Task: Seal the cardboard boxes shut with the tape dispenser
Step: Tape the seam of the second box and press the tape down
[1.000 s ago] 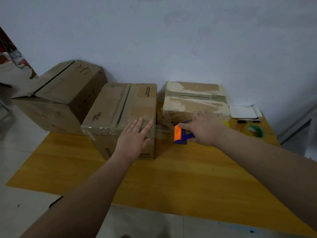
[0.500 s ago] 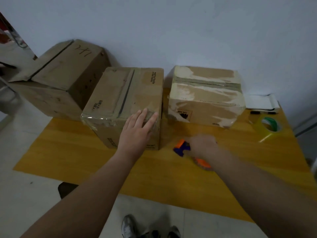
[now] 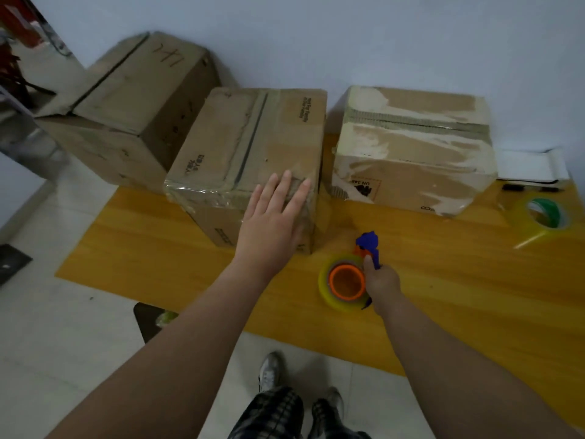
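Pale wall [image 3: 348, 42] backs a yellow wooden table [image 3: 459, 312], seen from the head camera looking down over both forearms. 3 cardboard boxes sit in a row against the wall. The left box [image 3: 136, 99], with pen marks on top, stands past the table's left corner; I cannot tell what it rests on. The middle box [image 3: 253, 144] is on the table, with clear tape shining along its near top edge. The right box [image 3: 411, 153], patched with torn pale tape, stands just beside it with a gap between them. The left hand [image 3: 272, 217] lies flat on the middle box at its near right corner, fingers straight and slightly spread, palm over the taped edge. The right hand [image 3: 383, 283] is curled round the blue handle of the tape dispenser [image 3: 346, 282], thumb up along the grip. The dispenser is over the table in front of the gap between those 2 boxes, apart from both, with its yellowish roll and orange hub facing up; I cannot tell whether it touches the wood. Far right on the table lie a spare tape roll [image 3: 544, 217], a black marker [image 3: 525, 187] and a white paper pad [image 3: 531, 164]. 2 shoes [image 3: 269, 372] show on the tiled floor [image 3: 47, 359] below.
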The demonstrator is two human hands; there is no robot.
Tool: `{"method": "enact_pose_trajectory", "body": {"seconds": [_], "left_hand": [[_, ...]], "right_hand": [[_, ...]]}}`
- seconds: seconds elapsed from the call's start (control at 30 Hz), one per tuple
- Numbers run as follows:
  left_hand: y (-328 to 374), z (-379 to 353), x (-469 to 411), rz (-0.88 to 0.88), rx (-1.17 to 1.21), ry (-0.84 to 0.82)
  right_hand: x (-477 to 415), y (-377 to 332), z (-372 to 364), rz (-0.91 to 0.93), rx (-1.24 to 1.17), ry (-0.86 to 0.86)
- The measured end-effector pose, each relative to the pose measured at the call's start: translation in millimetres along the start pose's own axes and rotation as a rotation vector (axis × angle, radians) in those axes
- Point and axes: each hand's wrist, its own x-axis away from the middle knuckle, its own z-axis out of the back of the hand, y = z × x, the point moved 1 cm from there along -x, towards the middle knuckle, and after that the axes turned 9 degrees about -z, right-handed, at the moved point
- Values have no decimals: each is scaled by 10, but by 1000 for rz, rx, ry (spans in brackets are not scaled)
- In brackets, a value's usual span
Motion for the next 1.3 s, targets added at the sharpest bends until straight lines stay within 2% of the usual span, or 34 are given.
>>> {"method": "enact_pose_trajectory", "body": {"seconds": [0.07,0.13,0.17,0.2,0.23,0.27,0.33,0.37,0.43,0.53,0.93,1.03,1.1,1.13,1.2,1.23,1.3], "left_hand": [[-17,6,-3,-9,0,2],[-39,20,-2,-32,2,4],[-53,32,0,-45,2,2],[-66,48,-3,-59,4,-4],[-79,66,-6,-72,11,-6],[-96,87,-9,-82,22,-4],[-138,131,-4,-111,42,-2],[-165,149,3,-131,45,-6],[-225,181,31,-160,33,-12],[-329,215,64,-161,12,-29],[-438,164,131,-176,-25,-73],[-436,157,134,-175,-30,-68],[-437,157,135,-180,-28,-67],[-439,159,135,-181,-27,-66],[-442,162,132,-178,-22,-59],[-440,162,130,-175,-19,-56],[-429,151,125,-170,-14,-49]], "right_hand": [[-18,17,-29,0,82,64],[7,-50,-24,43,153,251],[59,-128,-20,125,129,336],[112,-214,-38,241,8,323],[186,-326,-76,307,-192,212],[281,-455,-126,276,-400,26],[394,-659,-227,58,-713,-342],[423,-730,-258,-20,-812,-451],[392,-796,-301,-65,-921,-483],[333,-798,-339,-104,-1012,-407],[508,-865,-601,-179,-1006,-381],[553,-871,-600,-143,-925,-305],[573,-835,-562,-128,-762,-186],[570,-799,-537,-84,-675,-96],[586,-745,-458,166,-609,53],[610,-735,-421,316,-616,62],[678,-721,-404,510,-607,-72]]}}
